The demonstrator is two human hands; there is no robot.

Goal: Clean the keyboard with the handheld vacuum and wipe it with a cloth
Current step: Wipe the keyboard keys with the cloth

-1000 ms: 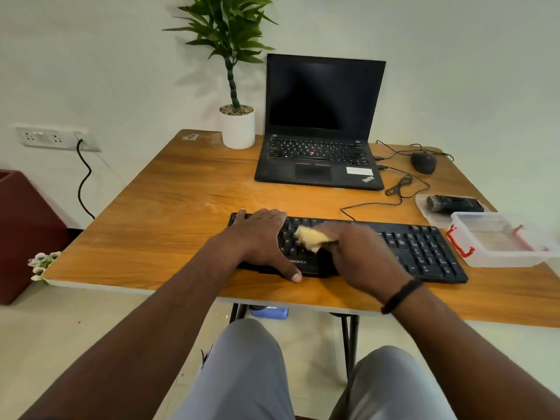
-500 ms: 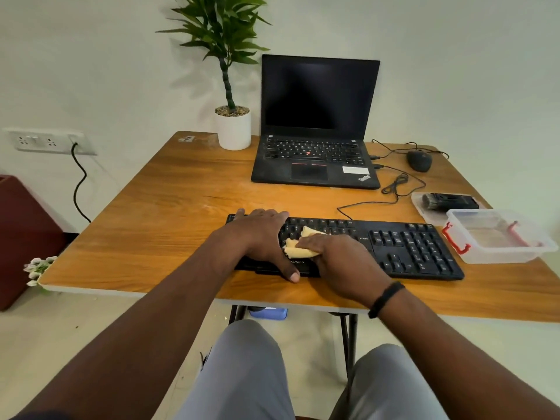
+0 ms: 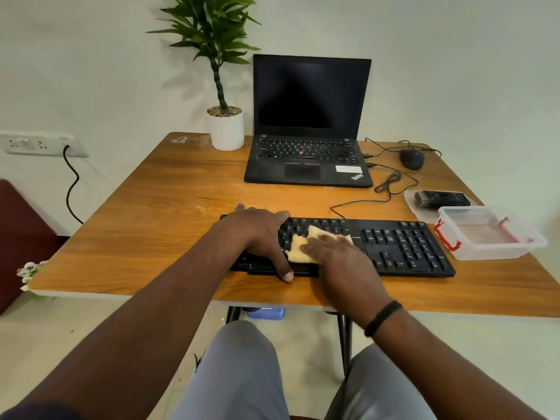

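A black keyboard lies across the near part of the wooden table. My left hand rests on its left end, fingers reaching the back edge and the thumb against the front edge. My right hand presses a yellow cloth flat onto the middle keys with straight fingers. The black handheld vacuum lies on a clear lid at the right, away from both hands.
A clear box with red clips stands just right of the keyboard. Behind it are an open laptop, a mouse, a loose cable and a potted plant.
My right hand slid the cloth a little left and toward me over the keys, and its fingers flattened out. My left hand stayed on the keyboard's left end.
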